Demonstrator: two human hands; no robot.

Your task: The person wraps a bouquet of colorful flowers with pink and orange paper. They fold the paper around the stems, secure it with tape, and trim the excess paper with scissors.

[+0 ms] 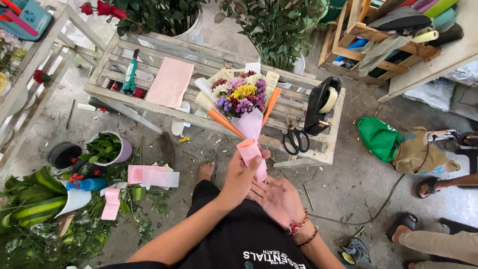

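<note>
A small bouquet (240,94) of purple, yellow and pink flowers, wrapped in pink, orange and cream paper, points away from me over the slatted bench. My left hand (242,174) is shut around its pink-wrapped stem (248,149). Just below, my right hand (277,198) lies palm up with fingers spread, touching the bottom end of the wrap. Bead bracelets sit on my right wrist.
The white slatted bench (149,107) carries a pink paper sheet (170,82), a green utility knife (130,73), black scissors (295,138) and a black tape dispenser (322,104). Cut stems, paper scraps and a pot (107,148) litter the floor at left. Another person's sandalled feet (428,187) are at right.
</note>
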